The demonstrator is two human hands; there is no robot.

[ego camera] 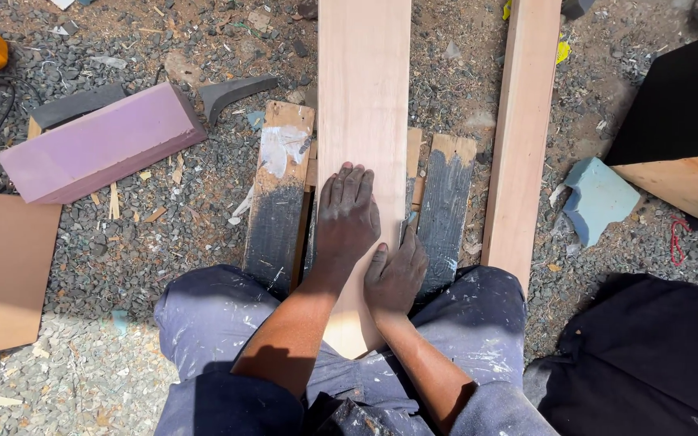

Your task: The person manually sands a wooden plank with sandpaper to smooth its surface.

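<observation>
Wooden plank (363, 89) under flat fingers (347, 184).

Both bare forearms reach up from the lower middle of the frame, coming out between the person's bent knees in dusty blue trousers. The left hand (347, 216) lies palm down at the centre of the frame, fingers straight, close together and pointing toward the top edge, wrist nearly straight. The right hand (396, 276) sits just below and to the right of it, also palm down, fingers loosely curled over, its thumb side touching the heel of the left hand. The left forearm crosses slightly inward; the right forearm runs up from the lower right.
</observation>
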